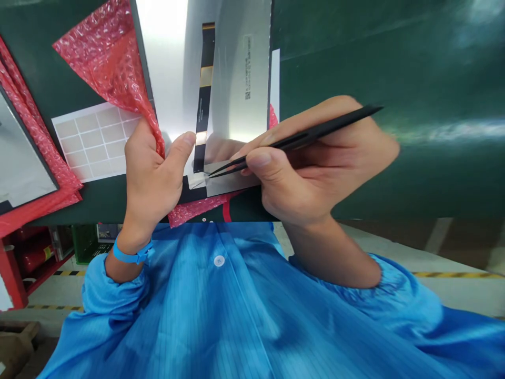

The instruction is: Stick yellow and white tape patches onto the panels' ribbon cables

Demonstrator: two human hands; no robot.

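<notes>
A silvery display panel (236, 63) lies on the green table, with a black flex cable (202, 108) running along its back. My left hand (152, 176) grips the panel's near left side, thumb on top and the other fingers hidden below. Pink bubble wrap (112, 68) bunches beside that hand. Black tweezers (315, 133) are pinched in my right hand (319, 181). Their tips point at a small pale, translucent sticker (197, 180) at the cable's near end; whether they touch it I cannot tell.
A sheet of square stickers (97, 139) lies partly behind my left hand. Another panel (23, 152) rests on pink bubble wrap at far left. Green tabletop (394, 68) extends to the right. Below the table at left are a red rack (16, 273) and a green crate (84, 247).
</notes>
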